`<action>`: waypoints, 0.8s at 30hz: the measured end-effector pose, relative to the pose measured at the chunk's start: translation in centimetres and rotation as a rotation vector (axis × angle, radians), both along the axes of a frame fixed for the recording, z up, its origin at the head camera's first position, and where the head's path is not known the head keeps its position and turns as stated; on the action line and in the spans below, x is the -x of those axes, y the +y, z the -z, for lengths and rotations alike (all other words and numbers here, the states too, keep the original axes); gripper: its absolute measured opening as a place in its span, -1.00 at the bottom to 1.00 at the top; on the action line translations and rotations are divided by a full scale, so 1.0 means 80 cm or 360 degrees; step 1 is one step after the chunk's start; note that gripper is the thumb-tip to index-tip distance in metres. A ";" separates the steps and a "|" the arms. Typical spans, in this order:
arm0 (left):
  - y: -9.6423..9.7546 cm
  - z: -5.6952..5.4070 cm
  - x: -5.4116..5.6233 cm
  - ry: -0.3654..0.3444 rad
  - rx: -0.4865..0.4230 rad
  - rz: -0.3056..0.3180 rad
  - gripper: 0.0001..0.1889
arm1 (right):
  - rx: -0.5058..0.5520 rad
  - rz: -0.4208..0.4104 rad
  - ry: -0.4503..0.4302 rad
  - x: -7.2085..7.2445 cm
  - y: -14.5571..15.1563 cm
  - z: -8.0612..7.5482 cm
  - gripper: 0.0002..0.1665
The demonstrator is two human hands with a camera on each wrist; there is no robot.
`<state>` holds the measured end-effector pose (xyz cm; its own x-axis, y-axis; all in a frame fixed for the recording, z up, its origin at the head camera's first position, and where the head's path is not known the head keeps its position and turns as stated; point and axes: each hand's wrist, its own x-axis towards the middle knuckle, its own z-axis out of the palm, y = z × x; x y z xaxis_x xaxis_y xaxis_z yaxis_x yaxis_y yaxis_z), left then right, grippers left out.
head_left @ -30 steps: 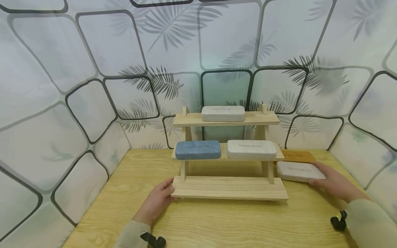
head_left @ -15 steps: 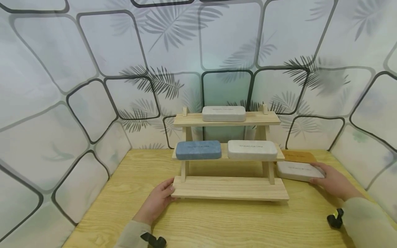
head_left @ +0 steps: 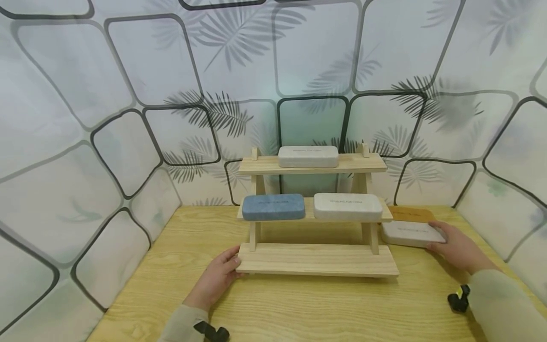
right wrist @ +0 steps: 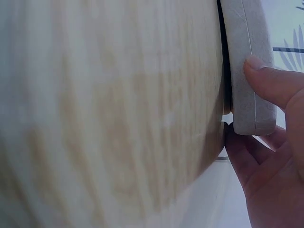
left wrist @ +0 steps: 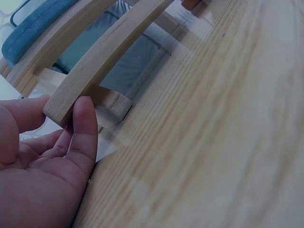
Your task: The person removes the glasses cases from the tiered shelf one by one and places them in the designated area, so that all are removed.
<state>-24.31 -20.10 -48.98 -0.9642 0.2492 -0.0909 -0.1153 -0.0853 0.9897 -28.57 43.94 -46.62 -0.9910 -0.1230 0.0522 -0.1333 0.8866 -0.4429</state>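
Observation:
A three-tier wooden display stand (head_left: 316, 259) stands mid-table. My left hand (head_left: 217, 276) pinches the left end of its lowest board (left wrist: 102, 59), thumb on one face and fingertip on the other. To the right of the stand, my right hand (head_left: 459, 248) grips the right end of a pale grey glasses case (head_left: 411, 233). In the right wrist view the thumb presses the side of this case (right wrist: 249, 90), with fingers at its end and a dark gap between case and tabletop. Right behind it lies an orange-brown glasses case (head_left: 412, 214), partly covered.
On the middle tier sit a blue glasses case (head_left: 273, 207) and a white glasses case (head_left: 348, 206). Another whitish glasses case (head_left: 308, 156) is on the top tier. Patterned fabric (head_left: 239, 61) encloses the wooden table (head_left: 325, 308) at the back and sides.
My right hand has shifted slightly left and away from me, and the grey case's front end has edged back toward the orange-brown one. The left hand and stand stay put.

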 end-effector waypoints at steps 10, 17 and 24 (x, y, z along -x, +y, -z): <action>0.002 -0.003 -0.003 0.0000 -0.0010 0.0002 -0.40 | -0.0040 -0.0006 -0.0019 0.004 -0.001 -0.001 -0.08; 0.003 -0.006 -0.003 -0.0018 -0.0015 -0.0023 -0.40 | -0.0064 0.0011 0.0035 0.007 0.002 0.001 -0.13; 0.002 -0.004 -0.002 -0.0012 0.0000 -0.0016 -0.40 | -0.0056 0.0040 0.0033 0.008 0.003 0.005 -0.11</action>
<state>-24.11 -19.95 -48.70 -0.9659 0.2397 -0.0979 -0.1218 -0.0868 0.9888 -29.22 44.21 -47.01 -0.9926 -0.1001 0.0691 -0.1197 0.9049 -0.4085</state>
